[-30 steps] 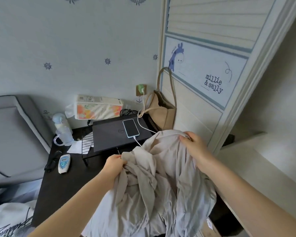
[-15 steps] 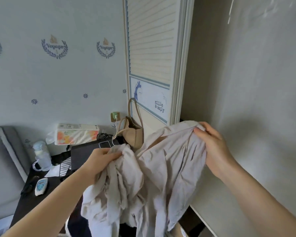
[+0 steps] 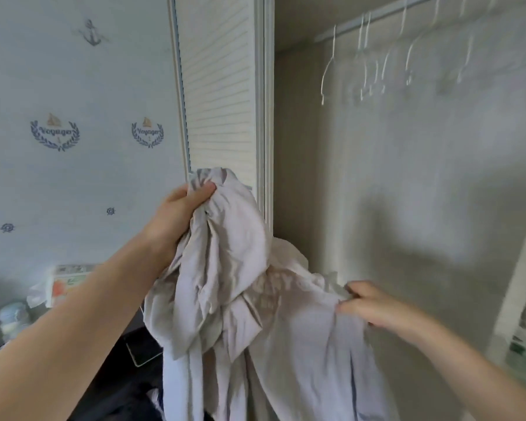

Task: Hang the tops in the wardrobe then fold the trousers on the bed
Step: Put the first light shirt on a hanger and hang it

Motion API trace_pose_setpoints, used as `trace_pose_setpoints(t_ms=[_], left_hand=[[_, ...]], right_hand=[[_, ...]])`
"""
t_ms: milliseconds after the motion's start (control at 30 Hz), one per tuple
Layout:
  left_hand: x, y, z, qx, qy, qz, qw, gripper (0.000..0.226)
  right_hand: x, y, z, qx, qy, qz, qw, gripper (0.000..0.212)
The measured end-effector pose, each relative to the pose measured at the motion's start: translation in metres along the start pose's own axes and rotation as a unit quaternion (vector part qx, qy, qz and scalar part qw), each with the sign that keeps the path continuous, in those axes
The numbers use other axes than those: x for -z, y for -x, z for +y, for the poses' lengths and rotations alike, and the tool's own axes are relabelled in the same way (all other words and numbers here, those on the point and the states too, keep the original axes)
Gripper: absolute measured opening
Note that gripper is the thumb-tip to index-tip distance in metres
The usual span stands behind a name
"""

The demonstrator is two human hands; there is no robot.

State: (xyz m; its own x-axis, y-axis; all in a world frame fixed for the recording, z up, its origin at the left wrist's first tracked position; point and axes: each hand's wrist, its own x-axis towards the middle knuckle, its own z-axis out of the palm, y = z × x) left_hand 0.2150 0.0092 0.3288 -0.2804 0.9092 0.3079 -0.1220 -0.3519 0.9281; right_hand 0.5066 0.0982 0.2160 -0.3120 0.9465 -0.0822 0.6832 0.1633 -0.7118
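Note:
A crumpled beige top (image 3: 240,299) hangs in front of me, between the wardrobe door and the open wardrobe. My left hand (image 3: 176,217) grips a bunched part of it high up, fingers curled round the cloth. Lower and to the right, my right hand (image 3: 374,305) pinches another edge of the same top. Inside the wardrobe, several white hangers (image 3: 374,62) hang bare on a rail (image 3: 386,13) at the top right. No trousers or bed are in view.
The louvred wardrobe door (image 3: 222,86) stands just behind the top. At the lower left is a dark bedside table (image 3: 134,354) with a tissue pack (image 3: 70,281) and a bottle (image 3: 12,317). A white upright (image 3: 516,284) stands at the right edge.
My view has swung up and right, bringing the rail and hangers into sight. My left hand has lifted its bunch of the top higher, while my right hand now holds the cloth lower down.

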Motion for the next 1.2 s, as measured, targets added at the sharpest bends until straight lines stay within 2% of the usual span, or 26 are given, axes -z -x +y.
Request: trace_pose_setpoints(t_ms=[67, 133, 167, 267, 333, 467, 533, 667, 800, 900, 967, 1033, 1100, 1167, 1200], left_hand=[[-0.013, 0.001, 0.005, -0.010, -0.023, -0.065, 0.998, 0.020], [-0.024, 0.000, 0.007, -0.016, -0.040, -0.116, 0.992, 0.017], [-0.028, 0.001, 0.007, -0.017, -0.045, -0.140, 0.989, 0.016], [-0.034, 0.000, 0.006, -0.021, -0.076, -0.184, 0.980, 0.016], [-0.027, -0.001, 0.007, -0.029, -0.101, -0.190, 0.976, 0.019], [0.006, -0.013, 0.009, -0.046, -0.161, -0.169, 0.971, 0.017], [0.025, -0.022, 0.008, -0.049, -0.196, -0.163, 0.966, 0.017], [0.052, -0.034, 0.009, -0.066, -0.272, -0.161, 0.946, 0.018], [0.069, -0.047, 0.007, -0.023, -0.266, -0.149, 0.952, 0.026], [0.073, -0.053, 0.002, -0.004, -0.275, -0.157, 0.948, 0.034], [0.073, -0.056, 0.000, -0.004, -0.294, -0.164, 0.942, 0.032], [0.071, -0.058, -0.002, -0.016, -0.343, -0.170, 0.924, 0.022], [0.069, -0.062, -0.007, -0.040, -0.408, -0.155, 0.899, 0.013], [0.062, -0.064, -0.016, -0.069, -0.484, -0.115, 0.865, 0.003], [0.057, -0.062, -0.022, -0.089, -0.526, -0.091, 0.841, 0.011]], right_hand=[[0.000, 0.007, -0.018, 0.074, -0.012, -0.082, 0.994, 0.056], [-0.007, 0.009, -0.046, 0.156, -0.055, -0.110, 0.980, 0.084], [-0.013, 0.011, -0.063, 0.179, -0.073, -0.104, 0.976, 0.081], [-0.022, 0.011, -0.099, 0.201, -0.143, -0.038, 0.968, 0.023], [-0.021, 0.010, -0.106, 0.196, -0.196, -0.023, 0.961, 0.015], [-0.003, 0.012, -0.111, 0.174, -0.335, -0.001, 0.926, 0.013], [0.010, 0.012, -0.118, 0.177, -0.370, 0.022, 0.912, 0.023], [0.035, 0.015, -0.125, 0.192, -0.340, -0.002, 0.920, 0.021], [0.047, 0.015, -0.128, 0.191, -0.273, 0.003, 0.943, 0.006], [0.050, 0.015, -0.127, 0.162, -0.216, -0.014, 0.963, 0.009], [0.053, 0.019, -0.125, 0.126, -0.168, -0.047, 0.977, 0.016], [0.052, 0.025, -0.126, 0.104, -0.064, -0.054, 0.991, 0.009], [0.050, 0.025, -0.126, 0.092, -0.015, -0.010, 0.996, 0.027], [0.044, 0.024, -0.128, 0.092, -0.068, 0.038, 0.993, 0.024], [0.041, 0.024, -0.131, 0.096, -0.102, 0.061, 0.988, 0.017]])
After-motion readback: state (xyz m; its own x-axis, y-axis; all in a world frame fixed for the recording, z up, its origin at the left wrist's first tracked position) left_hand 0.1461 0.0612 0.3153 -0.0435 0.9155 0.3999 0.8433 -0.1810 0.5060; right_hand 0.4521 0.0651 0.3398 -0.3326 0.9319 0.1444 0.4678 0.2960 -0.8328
